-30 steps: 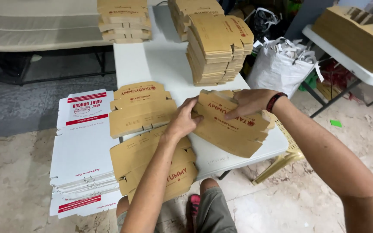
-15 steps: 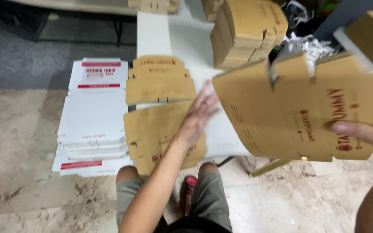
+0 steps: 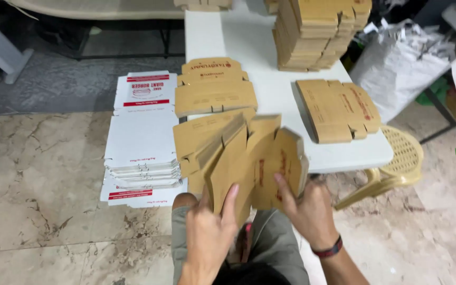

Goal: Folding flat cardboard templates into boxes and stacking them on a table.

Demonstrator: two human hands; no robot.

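Observation:
Both my hands hold one brown cardboard box blank [image 3: 254, 163] upright over my lap, partly folded. My left hand [image 3: 209, 232] grips its lower left panel with the fingers up along the card. My right hand [image 3: 307, 211], with a dark wristband, presses the lower right panel. Behind it a stack of flat brown blanks [image 3: 215, 97] hangs over the near left edge of the white table [image 3: 259, 47]. A folded flat brown box [image 3: 339, 111] lies alone on the table at the right. A tall pile of folded brown boxes [image 3: 317, 31] stands at the back.
A stack of flat white box blanks with red print [image 3: 141, 140] sits on the marble floor left of the table. A beige plastic stool [image 3: 397, 163] stands under the table's right corner. A grey sack of paper scraps [image 3: 402, 58] is at the right.
The folded box my right hand held up now lies on the table at the right. Both hands have taken a fresh blank from the stack and raised it, folding it.

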